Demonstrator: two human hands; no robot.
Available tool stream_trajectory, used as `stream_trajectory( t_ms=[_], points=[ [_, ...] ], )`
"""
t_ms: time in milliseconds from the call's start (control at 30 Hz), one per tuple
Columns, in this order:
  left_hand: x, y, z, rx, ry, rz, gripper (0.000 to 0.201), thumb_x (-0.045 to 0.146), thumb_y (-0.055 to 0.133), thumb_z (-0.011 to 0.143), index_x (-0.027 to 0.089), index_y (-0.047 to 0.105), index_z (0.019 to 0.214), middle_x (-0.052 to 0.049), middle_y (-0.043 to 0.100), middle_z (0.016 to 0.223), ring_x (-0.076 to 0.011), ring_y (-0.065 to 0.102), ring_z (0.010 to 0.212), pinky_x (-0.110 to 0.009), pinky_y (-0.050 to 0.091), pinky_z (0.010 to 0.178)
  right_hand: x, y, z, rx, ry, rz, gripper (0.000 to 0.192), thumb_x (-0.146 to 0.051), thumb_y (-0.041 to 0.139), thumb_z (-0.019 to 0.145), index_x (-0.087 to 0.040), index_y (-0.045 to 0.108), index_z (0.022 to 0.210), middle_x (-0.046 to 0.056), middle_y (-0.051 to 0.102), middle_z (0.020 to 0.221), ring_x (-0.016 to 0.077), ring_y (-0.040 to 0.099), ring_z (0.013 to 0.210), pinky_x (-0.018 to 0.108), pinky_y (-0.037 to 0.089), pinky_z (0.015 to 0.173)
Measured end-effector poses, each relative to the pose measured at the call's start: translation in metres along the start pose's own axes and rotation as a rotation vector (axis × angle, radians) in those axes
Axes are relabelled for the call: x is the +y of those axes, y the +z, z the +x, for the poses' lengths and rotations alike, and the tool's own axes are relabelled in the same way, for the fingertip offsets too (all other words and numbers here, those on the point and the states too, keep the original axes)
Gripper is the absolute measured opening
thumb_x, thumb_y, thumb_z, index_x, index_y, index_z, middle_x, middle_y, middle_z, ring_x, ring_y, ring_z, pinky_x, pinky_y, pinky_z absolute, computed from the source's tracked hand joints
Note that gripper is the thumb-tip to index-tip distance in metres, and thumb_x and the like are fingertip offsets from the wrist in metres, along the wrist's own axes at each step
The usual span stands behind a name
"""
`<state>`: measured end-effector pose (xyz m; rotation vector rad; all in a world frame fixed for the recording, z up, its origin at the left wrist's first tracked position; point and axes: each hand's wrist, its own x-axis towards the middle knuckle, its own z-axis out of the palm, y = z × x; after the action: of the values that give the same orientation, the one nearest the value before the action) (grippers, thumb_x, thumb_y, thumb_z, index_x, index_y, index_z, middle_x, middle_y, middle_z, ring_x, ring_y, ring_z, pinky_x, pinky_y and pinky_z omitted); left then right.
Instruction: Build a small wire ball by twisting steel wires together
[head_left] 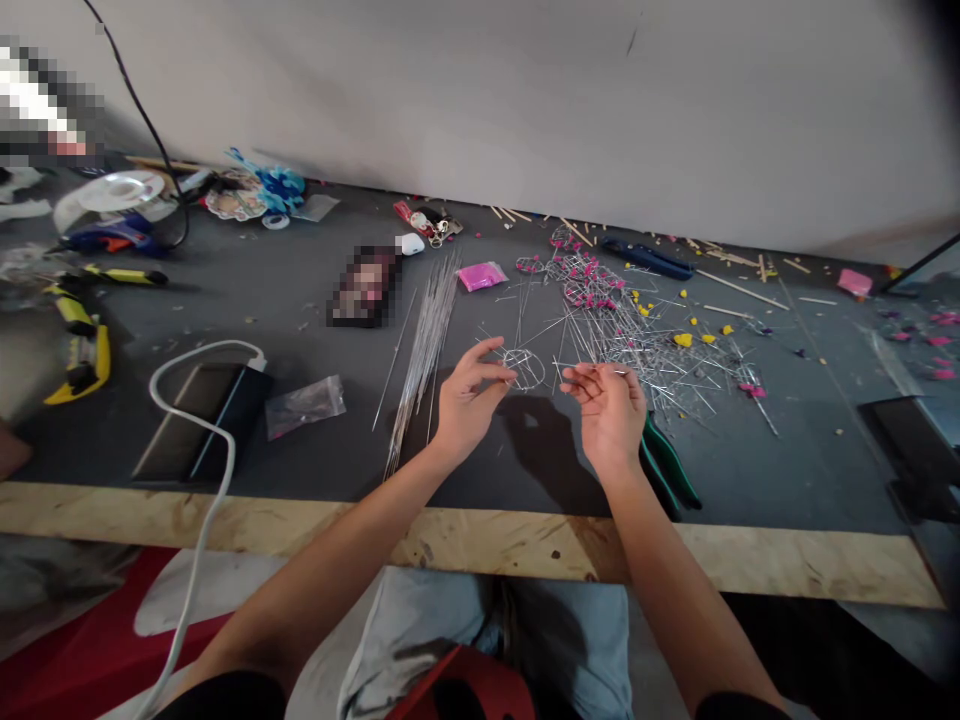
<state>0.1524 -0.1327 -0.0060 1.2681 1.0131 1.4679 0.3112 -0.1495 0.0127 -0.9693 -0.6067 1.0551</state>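
Between thumb and fingers, my left hand (471, 398) pinches the edge of a round wire frame (527, 368), a ring with wires crossing inside it. To its right, my right hand (609, 410) is closed, palm up, on a short thin wire (556, 374) whose end sticks out toward the ring. Both hands are a little above the dark tabletop. A bundle of straight metal wires (427, 345) lies left of my left hand. Beyond my right hand spreads a pile of loose wires (660, 365) with pink-beaded wire pieces (589, 275). Green-handled pliers (666, 465) lie partly under my right forearm.
A black power bank (206, 420) with a white cable, a small plastic bag (306, 405) and yellow-black pliers (86, 355) lie at left. Behind are a pink packet (481, 277), keys (433, 222) and a dark blue tool (646, 257). A wooden edge (510, 540) borders the table.
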Motion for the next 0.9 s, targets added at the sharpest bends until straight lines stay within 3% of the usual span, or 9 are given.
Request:
stream_trajectory(
  t_ms=[100,200,400,500,600,900],
  points=[
    [0.0007,-0.0006,-0.0010,-0.024,0.008,0.015,0.010,0.017,0.065,0.074,0.024,0.072,0.075,-0.004,0.068,0.098,-0.0174,0.063,0.092,-0.033,0.049,0.082,0.0004,0.0004,-0.0027,-0.093,0.025,-0.047,0.010,-0.028,0.060,0.078,-0.021,0.054,0.075,-0.001,0.069,0.073,0.0171,0.069,0.070,0.031,0.056,0.061],
    [0.0018,0.0003,-0.0018,-0.020,-0.009,0.015,0.009,0.017,0.066,0.072,0.024,0.072,0.073,-0.003,0.071,0.087,-0.0175,0.065,0.088,-0.033,0.050,0.083,0.0027,0.0013,-0.0061,-0.102,-0.010,-0.108,0.009,-0.029,0.059,0.079,-0.022,0.054,0.077,-0.002,0.069,0.074,0.0160,0.069,0.071,0.031,0.056,0.061],
    [0.0043,0.0007,-0.0036,-0.080,-0.075,0.020,0.021,0.012,0.054,0.076,0.022,0.072,0.082,-0.003,0.071,0.096,-0.0134,0.066,0.074,-0.030,0.052,0.075,0.0069,0.0027,-0.0076,-0.121,0.042,-0.094,0.009,-0.027,0.060,0.079,-0.021,0.054,0.077,0.000,0.069,0.074,0.0157,0.068,0.069,0.031,0.056,0.060],
    [0.0061,0.0013,-0.0042,-0.162,-0.173,-0.111,0.028,0.014,0.050,0.079,0.022,0.069,0.097,-0.005,0.069,0.102,-0.0165,0.066,0.085,-0.032,0.053,0.078,0.0081,0.0030,-0.0061,-0.123,0.126,-0.033,0.009,-0.026,0.061,0.078,-0.021,0.054,0.077,0.000,0.070,0.074,0.0153,0.068,0.068,0.030,0.057,0.059],
    [0.0071,0.0030,-0.0037,-0.201,-0.244,-0.243,0.025,0.018,0.057,0.078,0.020,0.067,0.101,-0.006,0.069,0.101,-0.0192,0.065,0.092,-0.033,0.053,0.078,0.0085,0.0029,-0.0045,-0.118,0.207,0.004,0.009,-0.026,0.063,0.077,-0.021,0.055,0.076,-0.001,0.070,0.075,0.0138,0.068,0.068,0.027,0.058,0.060],
    [0.0046,0.0069,-0.0017,-0.147,-0.308,-0.418,0.022,0.019,0.069,0.072,0.018,0.064,0.093,-0.005,0.068,0.097,-0.0143,0.064,0.082,-0.028,0.055,0.070,0.0090,0.0016,-0.0036,-0.140,0.380,0.076,0.008,-0.027,0.065,0.076,-0.020,0.062,0.077,-0.001,0.070,0.077,0.0128,0.069,0.074,0.023,0.059,0.065]
  ],
)
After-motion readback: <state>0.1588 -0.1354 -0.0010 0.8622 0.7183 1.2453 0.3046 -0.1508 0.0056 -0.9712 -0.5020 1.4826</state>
